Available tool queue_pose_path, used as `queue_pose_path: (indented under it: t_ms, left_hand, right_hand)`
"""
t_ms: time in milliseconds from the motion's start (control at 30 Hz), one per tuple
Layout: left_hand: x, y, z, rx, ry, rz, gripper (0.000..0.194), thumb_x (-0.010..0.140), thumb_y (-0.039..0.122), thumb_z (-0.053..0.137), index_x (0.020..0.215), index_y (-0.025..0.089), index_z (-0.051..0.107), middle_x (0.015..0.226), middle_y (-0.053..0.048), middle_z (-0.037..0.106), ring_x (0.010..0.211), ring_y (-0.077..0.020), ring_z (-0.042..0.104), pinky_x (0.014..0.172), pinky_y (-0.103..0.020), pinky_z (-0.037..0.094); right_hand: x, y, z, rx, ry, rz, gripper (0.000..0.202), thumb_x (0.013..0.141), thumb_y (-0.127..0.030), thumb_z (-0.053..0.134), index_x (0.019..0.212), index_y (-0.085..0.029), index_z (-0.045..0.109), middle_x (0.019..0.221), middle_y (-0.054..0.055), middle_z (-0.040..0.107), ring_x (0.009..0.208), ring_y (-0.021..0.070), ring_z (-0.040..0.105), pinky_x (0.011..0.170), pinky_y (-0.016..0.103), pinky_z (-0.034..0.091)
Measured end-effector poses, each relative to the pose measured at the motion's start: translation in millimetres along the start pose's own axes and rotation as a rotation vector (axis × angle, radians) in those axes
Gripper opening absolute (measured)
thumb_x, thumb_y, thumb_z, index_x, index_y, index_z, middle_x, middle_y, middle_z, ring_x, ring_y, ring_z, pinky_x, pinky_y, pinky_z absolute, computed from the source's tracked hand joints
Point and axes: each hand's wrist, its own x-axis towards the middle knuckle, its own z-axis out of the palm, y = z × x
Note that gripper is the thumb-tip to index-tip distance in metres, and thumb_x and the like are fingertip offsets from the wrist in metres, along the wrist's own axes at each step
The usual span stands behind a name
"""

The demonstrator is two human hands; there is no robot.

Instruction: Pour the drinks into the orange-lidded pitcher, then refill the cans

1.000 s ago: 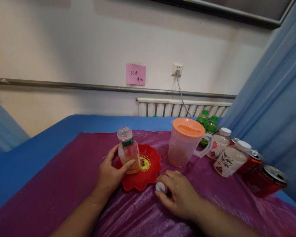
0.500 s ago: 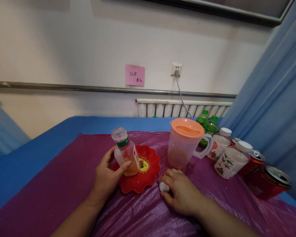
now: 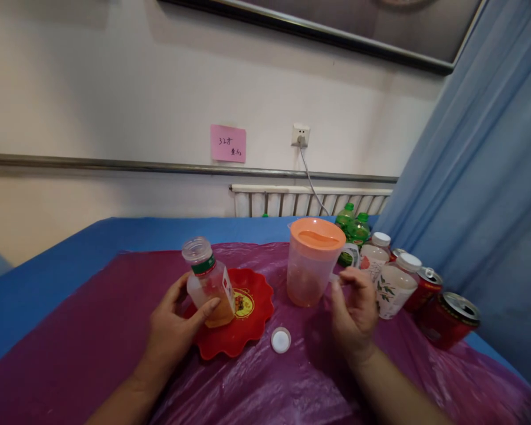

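My left hand [image 3: 177, 319] is wrapped round a clear, uncapped bottle [image 3: 210, 289] with a green neck band and amber liquid low inside. The bottle is tilted slightly over a red scalloped plate [image 3: 259, 313] with a yellow printed centre. My right hand [image 3: 356, 310] is raised beside a translucent pitcher [image 3: 310, 271] with an orange lid [image 3: 316, 234]. Its fingers are curled but apart from the thumb, and it covers the lower part of the pitcher's handle. Contact with the handle is unclear. A white bottle cap [image 3: 281, 340] lies on the purple plastic sheet.
Two white-capped bottles [image 3: 396, 286], red drink cans [image 3: 449, 319] and green bottles [image 3: 359, 227] stand at the right, near a blue curtain [image 3: 464, 195]. Purple sheeting [image 3: 128, 307] covers much of the blue table [image 3: 88, 242]. A radiator [image 3: 283, 203] is behind it.
My right hand has let go of the white cap and moved up and right toward the pitcher's handle. My left hand still holds the bottle. The whole view has shifted slightly.
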Motion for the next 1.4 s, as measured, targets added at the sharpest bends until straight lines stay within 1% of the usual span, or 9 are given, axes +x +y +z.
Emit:
queue_pose_path:
  t_ms: [67,133,200,267,400,633,833,1133,1400]
  left_hand:
    - [0.1,1.0,0.5,-0.005,0.003,-0.002,0.080,0.062,0.055,0.085,0.131,0.022,0.061,0.134,-0.012,0.067,0.123,-0.0371,0.065,0.106,-0.057,0.053]
    - [0.3,1.8,0.7,-0.006,0.010,-0.006,0.080,0.061,0.054,0.085,0.130,0.021,0.061,0.134,-0.012,0.067,0.124,-0.0375,0.065,0.107,-0.057,0.053]
    - [1.0,2.3,0.7,-0.010,0.016,-0.017,0.078,0.061,0.053,0.085,0.129,0.022,0.061,0.134,-0.012,0.068,0.123,-0.0369,0.065,0.106,-0.056,0.054]
    - [2.3,2.1,0.6,-0.019,0.022,-0.031,0.078,0.061,0.051,0.085,0.130,0.022,0.062,0.135,-0.011,0.067,0.123,-0.0359,0.065,0.105,-0.053,0.055]
    - [5.2,1.3,0.3,-0.015,0.055,-0.060,0.084,0.057,0.051,0.087,0.130,0.021,0.062,0.134,-0.011,0.068,0.123,-0.0371,0.065,0.108,-0.055,0.053]
    - [4.6,1.4,1.9,-0.019,0.048,-0.084,0.085,0.056,0.050,0.088,0.131,0.021,0.062,0.135,-0.011,0.068,0.124,-0.0375,0.064,0.110,-0.057,0.051]
    - [6.0,-6.3,2.8,-0.020,0.011,-0.076,0.093,0.055,0.055,0.088,0.135,0.019,0.059,0.138,-0.014,0.065,0.126,-0.0400,0.062,0.112,-0.063,0.046]
    - [6.2,-6.1,2.3,-0.016,0.020,-0.075,0.091,0.055,0.054,0.088,0.135,0.020,0.060,0.137,-0.014,0.066,0.126,-0.0395,0.063,0.112,-0.062,0.046]
    - [3.2,0.6,4.0,-0.042,-0.013,-0.060,0.086,0.057,0.052,0.087,0.131,0.020,0.060,0.136,-0.013,0.066,0.125,-0.0372,0.064,0.109,-0.057,0.051]
  right_hand:
    - [8.8,13.0,-1.4,-0.006,0.174,0.114,0.033,0.091,-0.031,0.064,0.121,-0.024,0.054,0.119,0.008,0.055,0.111,0.0223,0.057,0.098,0.043,0.046]
    - [16.8,26.3,-1.6,0.032,0.241,0.263,0.045,0.088,-0.038,0.068,0.128,-0.023,0.051,0.128,0.010,0.054,0.118,0.0230,0.055,0.103,0.044,0.044]
    - [22.7,38.0,-0.7,0.118,0.208,0.413,0.048,0.086,-0.045,0.070,0.125,-0.022,0.053,0.126,0.009,0.058,0.115,0.0225,0.058,0.101,0.042,0.044]
    - [25.5,47.1,0.9,0.190,0.133,0.513,0.042,0.086,-0.053,0.068,0.111,-0.020,0.062,0.111,0.008,0.066,0.102,0.0218,0.062,0.093,0.039,0.047]
    - [24.8,56.8,4.7,0.262,0.063,0.589,0.045,0.089,-0.062,0.063,0.088,-0.018,0.069,0.083,0.005,0.070,0.077,0.0191,0.063,0.076,0.034,0.049]
    - [24.3,56.6,8.7,0.418,0.142,0.636,0.045,0.085,-0.064,0.067,0.083,-0.020,0.064,0.083,0.002,0.067,0.073,0.0146,0.060,0.072,0.029,0.049]
    - [29.2,53.7,7.1,0.475,0.191,0.638,0.046,0.091,-0.066,0.058,0.077,-0.022,0.053,0.072,-0.004,0.056,0.060,0.0106,0.051,0.066,0.027,0.048]
    - [25.9,36.1,-3.7,0.354,0.101,0.509,0.039,0.095,-0.058,0.060,0.083,-0.021,0.061,0.072,-0.003,0.058,0.067,0.0131,0.052,0.069,0.028,0.042]
    - [18.9,31.4,-1.5,0.273,0.010,0.495,0.038,0.096,-0.056,0.059,0.084,-0.020,0.063,0.070,-0.003,0.058,0.065,0.0139,0.051,0.066,0.029,0.040]
